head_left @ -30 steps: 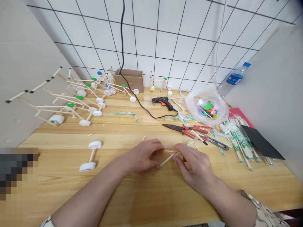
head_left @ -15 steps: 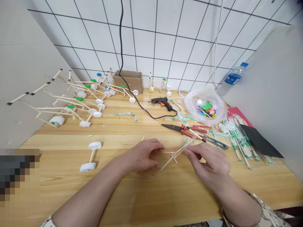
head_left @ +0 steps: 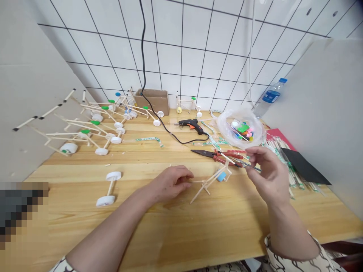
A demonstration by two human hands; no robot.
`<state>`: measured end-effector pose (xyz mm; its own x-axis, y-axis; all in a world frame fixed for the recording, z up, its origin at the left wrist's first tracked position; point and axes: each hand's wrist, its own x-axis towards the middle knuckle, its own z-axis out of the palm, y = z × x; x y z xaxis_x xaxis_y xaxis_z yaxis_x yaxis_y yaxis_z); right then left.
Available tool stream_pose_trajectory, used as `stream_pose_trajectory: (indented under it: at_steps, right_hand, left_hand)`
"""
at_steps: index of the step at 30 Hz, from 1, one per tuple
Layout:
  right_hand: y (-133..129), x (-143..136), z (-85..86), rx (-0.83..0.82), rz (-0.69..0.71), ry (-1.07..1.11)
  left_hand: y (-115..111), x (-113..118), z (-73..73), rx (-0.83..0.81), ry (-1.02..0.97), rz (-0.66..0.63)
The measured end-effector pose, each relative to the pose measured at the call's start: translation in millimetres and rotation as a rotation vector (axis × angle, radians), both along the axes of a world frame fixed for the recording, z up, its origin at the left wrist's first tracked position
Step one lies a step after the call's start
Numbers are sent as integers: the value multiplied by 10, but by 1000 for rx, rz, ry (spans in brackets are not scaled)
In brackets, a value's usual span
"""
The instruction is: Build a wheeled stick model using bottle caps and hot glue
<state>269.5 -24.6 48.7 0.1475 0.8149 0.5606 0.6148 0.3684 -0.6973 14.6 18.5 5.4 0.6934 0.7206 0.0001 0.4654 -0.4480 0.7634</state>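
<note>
A small bicycle-like frame of wooden sticks (head_left: pixel 213 180), with a dark-tipped crossbar and a blue piece (head_left: pixel 221 176), stands tilted at the middle front of the table. My left hand (head_left: pixel 172 185) is left of it, thumb and forefinger drawn together around the end of one of its sticks. To the right of the frame, my right hand (head_left: pixel 268 175) is raised and apart from it, thumb and forefinger spread with nothing between them. A pair of white wheels on a stick axle (head_left: pixel 111 187) lies to the left of my left hand.
Several similar stick models (head_left: pixel 93 128) stand at the back left. A black glue gun (head_left: pixel 191 125), red-handled pliers (head_left: pixel 208 153) and a plastic bag of coloured pieces (head_left: pixel 227 132) lie beyond my hands. Wrapped sticks, black card (head_left: pixel 304 166) and a bottle (head_left: pixel 270 97) are at right.
My right hand has let go of the stick frame and moved up and right, its fingers opening. The fingers of my left hand have drawn closer together. The view has shifted slightly.
</note>
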Motion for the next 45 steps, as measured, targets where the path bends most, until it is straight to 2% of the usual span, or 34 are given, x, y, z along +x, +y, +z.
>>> stream_pose_trajectory:
  at_steps: [2, 4, 8, 13, 17, 23, 28, 35, 45]
  right_hand:
    - [68, 98, -27, -201, 60, -84]
    - [122, 135, -43, -334, 134, -160]
    - [190, 110, -80, -491, 266, -278]
    - [232, 127, -236, -625, 248, -382]
    - [236, 97, -328, -622, 186, -370]
    - [236, -66, -295, -633, 139, -378]
    - [240, -128, -369, -576, 155, -243]
    - [224, -171, -377, -609, 105, -148]
    - [232, -167, -378, -616, 20, -195]
  left_hand:
    - [0, 4, -22, 19, -5, -2]
    - [-2, 8, -41, 29, -6, -1]
    - [-8, 19, -65, 38, -6, 10]
    - [-19, 33, -72, 25, -10, 25]
    - [-26, 39, -65, 10, -8, 32]
    - [-40, 47, -27, -32, -31, 35]
    - [-55, 61, 12, -81, -42, 27]
    - [-61, 61, -9, -72, -14, 28]
    - [-69, 54, -13, -142, 13, 35]
